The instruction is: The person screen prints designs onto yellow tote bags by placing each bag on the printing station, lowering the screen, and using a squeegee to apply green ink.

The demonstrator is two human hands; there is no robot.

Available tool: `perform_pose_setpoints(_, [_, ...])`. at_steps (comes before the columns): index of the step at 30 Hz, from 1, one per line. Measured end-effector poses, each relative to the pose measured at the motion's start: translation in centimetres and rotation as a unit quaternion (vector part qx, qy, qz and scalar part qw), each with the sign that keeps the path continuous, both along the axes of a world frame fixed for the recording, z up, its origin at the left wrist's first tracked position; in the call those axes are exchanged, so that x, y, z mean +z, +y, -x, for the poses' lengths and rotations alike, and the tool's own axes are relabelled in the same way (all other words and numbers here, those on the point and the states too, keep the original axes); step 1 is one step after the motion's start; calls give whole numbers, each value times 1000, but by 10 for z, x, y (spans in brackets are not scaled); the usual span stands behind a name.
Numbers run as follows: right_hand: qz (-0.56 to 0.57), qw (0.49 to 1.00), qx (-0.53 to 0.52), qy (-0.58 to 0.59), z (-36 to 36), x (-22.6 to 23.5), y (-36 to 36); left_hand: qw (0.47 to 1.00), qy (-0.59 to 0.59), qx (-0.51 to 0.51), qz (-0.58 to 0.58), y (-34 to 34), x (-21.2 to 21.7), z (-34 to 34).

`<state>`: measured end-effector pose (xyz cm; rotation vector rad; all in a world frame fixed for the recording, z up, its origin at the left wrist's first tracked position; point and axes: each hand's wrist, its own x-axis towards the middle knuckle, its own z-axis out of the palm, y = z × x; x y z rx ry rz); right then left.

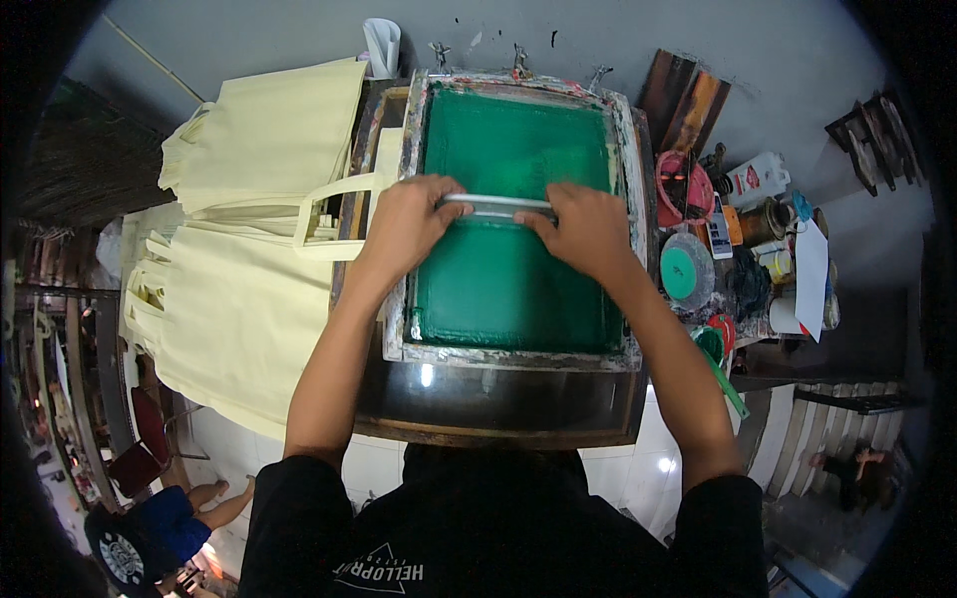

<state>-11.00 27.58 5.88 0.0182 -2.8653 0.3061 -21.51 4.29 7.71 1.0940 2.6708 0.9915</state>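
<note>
both hands, left (409, 224) and right (588, 231), grip a squeegee (495, 206) on a green screen (513, 249), centre frame; cream bags (249, 289) lie left.

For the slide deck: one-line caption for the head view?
Both hands, left and right, grip a metal-handled squeegee across a green-meshed printing screen.

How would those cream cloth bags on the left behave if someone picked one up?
The cream bags would probably flop: they drape over the table edge and their handles curl loosely. They look thin, so likely light. Stacked loosely, pulling one might drag its neighbours along.
</note>
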Motion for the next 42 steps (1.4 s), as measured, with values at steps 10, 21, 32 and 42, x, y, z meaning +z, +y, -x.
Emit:
perform_pose_setpoints(10, [3, 1000, 12, 8, -121, -12, -61, 1000, 15, -15, -18, -60, 0, -121])
perform_pose_setpoints(21, [70, 991, 69, 93, -149, 18, -52, 973, 213, 31, -84, -120, -56, -135])
perform_pose_setpoints(32, [-98, 935, 81, 331, -47, 207, 1, 972, -6, 189, -139, -81, 15, -43])
perform_pose_setpoints(42, [-11, 967, -36, 252, 23, 301, 14, 961, -58, 155, 222, -96, -32, 13])
